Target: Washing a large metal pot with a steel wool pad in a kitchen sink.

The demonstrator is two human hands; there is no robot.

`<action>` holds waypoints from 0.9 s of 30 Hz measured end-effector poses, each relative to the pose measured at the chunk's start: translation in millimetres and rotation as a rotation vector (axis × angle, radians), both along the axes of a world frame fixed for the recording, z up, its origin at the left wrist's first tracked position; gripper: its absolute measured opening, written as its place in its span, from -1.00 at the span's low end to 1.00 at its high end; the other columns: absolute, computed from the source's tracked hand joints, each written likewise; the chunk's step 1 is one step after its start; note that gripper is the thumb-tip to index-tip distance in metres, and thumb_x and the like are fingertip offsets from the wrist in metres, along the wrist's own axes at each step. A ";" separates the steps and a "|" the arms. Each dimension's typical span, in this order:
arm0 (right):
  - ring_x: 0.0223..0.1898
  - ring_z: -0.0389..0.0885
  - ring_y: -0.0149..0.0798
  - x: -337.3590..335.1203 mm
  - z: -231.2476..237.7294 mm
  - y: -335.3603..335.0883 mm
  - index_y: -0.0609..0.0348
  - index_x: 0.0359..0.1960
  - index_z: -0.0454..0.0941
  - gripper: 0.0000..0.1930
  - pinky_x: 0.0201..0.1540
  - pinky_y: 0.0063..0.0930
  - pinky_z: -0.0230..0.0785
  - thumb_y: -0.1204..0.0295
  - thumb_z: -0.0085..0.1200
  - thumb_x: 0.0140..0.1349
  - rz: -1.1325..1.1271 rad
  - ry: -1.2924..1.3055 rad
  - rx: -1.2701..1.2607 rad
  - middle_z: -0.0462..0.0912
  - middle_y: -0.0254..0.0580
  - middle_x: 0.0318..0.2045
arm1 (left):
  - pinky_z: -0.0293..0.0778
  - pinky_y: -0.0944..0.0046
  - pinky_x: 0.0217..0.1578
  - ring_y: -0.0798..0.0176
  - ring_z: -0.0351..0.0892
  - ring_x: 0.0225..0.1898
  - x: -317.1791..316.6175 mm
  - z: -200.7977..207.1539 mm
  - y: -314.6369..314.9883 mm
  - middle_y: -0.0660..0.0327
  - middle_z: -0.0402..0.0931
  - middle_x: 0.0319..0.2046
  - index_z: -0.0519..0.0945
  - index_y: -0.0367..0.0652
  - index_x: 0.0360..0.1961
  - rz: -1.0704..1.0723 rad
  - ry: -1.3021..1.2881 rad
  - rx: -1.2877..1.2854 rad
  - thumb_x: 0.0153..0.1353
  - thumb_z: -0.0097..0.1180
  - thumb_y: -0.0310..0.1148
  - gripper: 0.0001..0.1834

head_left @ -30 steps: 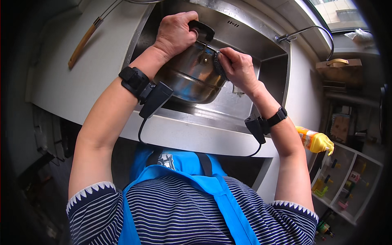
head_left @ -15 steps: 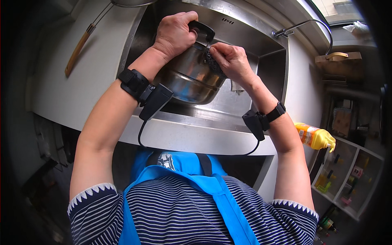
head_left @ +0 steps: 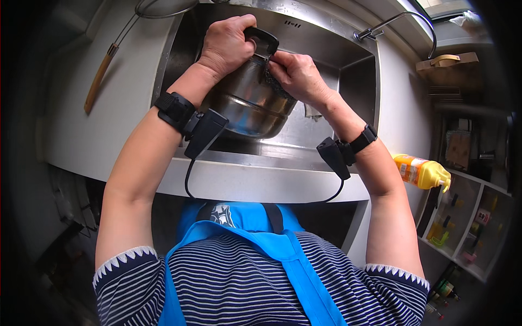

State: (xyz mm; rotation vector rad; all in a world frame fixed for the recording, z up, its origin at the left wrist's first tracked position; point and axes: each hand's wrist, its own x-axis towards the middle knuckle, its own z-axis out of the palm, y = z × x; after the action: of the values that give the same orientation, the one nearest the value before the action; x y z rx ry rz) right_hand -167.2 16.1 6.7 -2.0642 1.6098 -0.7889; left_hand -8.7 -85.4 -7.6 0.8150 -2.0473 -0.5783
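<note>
A stainless steel pot (head_left: 247, 111) with a black handle (head_left: 266, 39) is tilted on its side in the sink (head_left: 356, 89). My left hand (head_left: 228, 46) is closed around that handle at the pot's upper end. Pinched in my right hand (head_left: 302, 79) is a dark wire scourer (head_left: 273, 81), which presses on the pot's side just below the handle. Brownish stains show on the metal near the scourer. My right fingers partly cover the scourer, and the pot's far side is hidden by my left hand and forearm.
On the left counter lies a wooden-handled strainer (head_left: 100, 81). A curved faucet (head_left: 402, 22) rises at the sink's back right corner. A yellow pump bottle (head_left: 421, 171) is beside my right forearm. A pale cloth (head_left: 312, 112) lies in the sink.
My right hand and the scourer have shifted slightly left and up along the pot, closer to the handle. My left hand keeps its hold. The whole view has shifted a little.
</note>
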 end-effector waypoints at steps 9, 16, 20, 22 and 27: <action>-0.59 0.44 -0.29 -19.8 -3.4 20.1 0.27 -0.35 0.50 -0.86 -0.43 -0.42 0.35 0.42 0.03 0.21 -0.048 -0.007 0.213 0.49 -0.07 -0.62 | 0.42 0.21 -0.45 0.03 0.50 -0.51 10.9 0.5 -5.6 0.07 0.45 -0.57 0.47 -0.14 -0.46 0.014 -0.084 0.040 -0.11 0.08 -0.48 -0.88; -0.61 0.38 -0.29 3.5 -1.4 4.0 0.28 -0.37 0.50 -0.83 -0.46 -0.40 0.33 0.40 0.04 0.19 -0.043 -0.003 0.118 0.46 -0.08 -0.66 | 0.45 0.13 -0.38 -0.03 0.52 -0.43 10.8 3.5 -1.4 0.09 0.51 -0.52 0.48 -0.14 -0.48 -0.007 -0.122 0.056 -0.12 0.09 -0.45 -0.89; -0.62 0.32 -0.36 -6.3 4.4 11.9 0.29 -0.39 0.49 -0.83 -0.47 -0.40 0.32 0.40 0.02 0.20 -0.046 -0.023 0.232 0.43 -0.13 -0.68 | 0.45 0.13 -0.38 -0.03 0.52 -0.44 8.0 2.9 0.3 0.09 0.51 -0.52 0.48 -0.14 -0.48 -0.016 -0.111 0.052 -0.13 0.09 -0.46 -0.89; -0.61 0.33 -0.37 0.9 5.2 8.4 0.30 -0.39 0.49 -0.83 -0.46 -0.40 0.32 0.40 0.02 0.20 -0.050 -0.027 0.208 0.43 -0.12 -0.67 | 0.45 0.13 -0.38 -0.03 0.52 -0.43 5.4 3.3 1.0 0.09 0.51 -0.52 0.47 -0.14 -0.48 -0.017 -0.104 0.042 -0.13 0.10 -0.46 -0.88; -0.59 0.32 -0.44 4.8 5.2 2.5 0.31 -0.38 0.50 -0.81 -0.47 -0.43 0.31 0.39 0.02 0.19 -0.054 -0.056 0.246 0.44 -0.17 -0.66 | 0.45 0.13 -0.37 -0.02 0.52 -0.42 10.3 3.7 0.6 0.10 0.51 -0.50 0.47 -0.14 -0.47 -0.037 -0.101 0.050 -0.12 0.10 -0.46 -0.88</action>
State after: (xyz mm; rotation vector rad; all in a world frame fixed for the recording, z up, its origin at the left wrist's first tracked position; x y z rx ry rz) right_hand -162.5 18.6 12.0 -1.8182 1.6479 -0.6252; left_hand 1.7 -84.8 -3.9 0.8522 -2.1512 -0.6223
